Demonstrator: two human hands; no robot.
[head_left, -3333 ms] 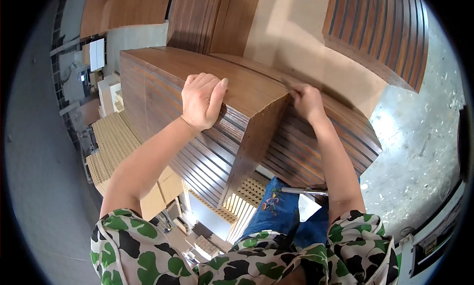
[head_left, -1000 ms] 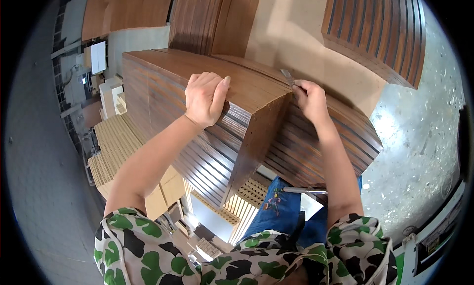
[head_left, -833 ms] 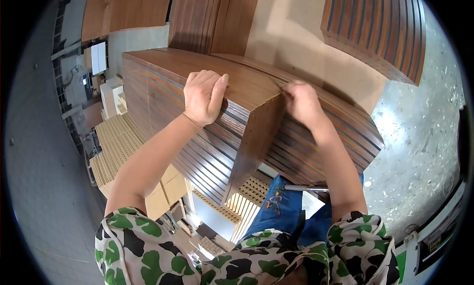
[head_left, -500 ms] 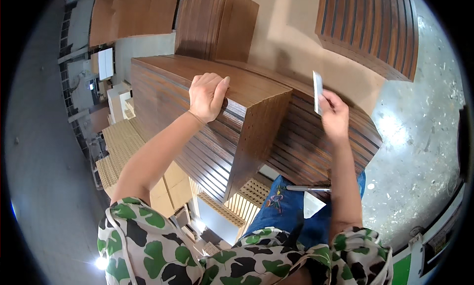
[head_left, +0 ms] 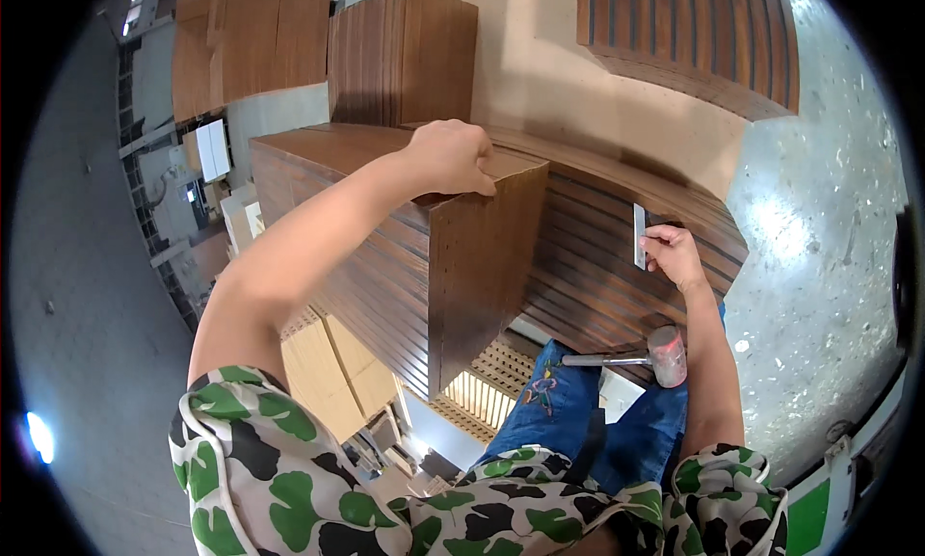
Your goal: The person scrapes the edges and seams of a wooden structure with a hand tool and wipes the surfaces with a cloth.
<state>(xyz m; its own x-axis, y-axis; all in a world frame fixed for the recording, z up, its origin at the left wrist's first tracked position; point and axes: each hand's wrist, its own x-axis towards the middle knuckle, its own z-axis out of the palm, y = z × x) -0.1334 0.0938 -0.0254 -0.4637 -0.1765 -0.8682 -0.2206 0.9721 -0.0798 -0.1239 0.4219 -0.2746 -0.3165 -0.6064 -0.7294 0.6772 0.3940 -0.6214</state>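
My left hand (head_left: 451,158) is closed over the upper edge near the corner of a brown slatted wooden panel (head_left: 385,252), one of a thick stack. Its fingertips are partly hidden behind the edge. In my right hand (head_left: 672,252) a thin, flat whitish strip (head_left: 639,236) is pinched between thumb and fingers. It stands on end just over a lower dark-slatted panel (head_left: 588,257), and I cannot tell whether it touches. A mallet (head_left: 667,357) with a worn reddish head and metal handle lies by my right forearm, above my jeans.
Another slatted stack (head_left: 689,36) stands at the far right on a tan board (head_left: 530,65). Brown stacked boards (head_left: 405,55) are at the back. Perforated light boards (head_left: 491,383) show below the panels. Speckled concrete floor (head_left: 819,219) runs along the right.
My left hand has shifted right along the panel's edge toward the corner. My right hand has lowered the strip toward the slatted panel. The mallet's head, hidden before, now shows.
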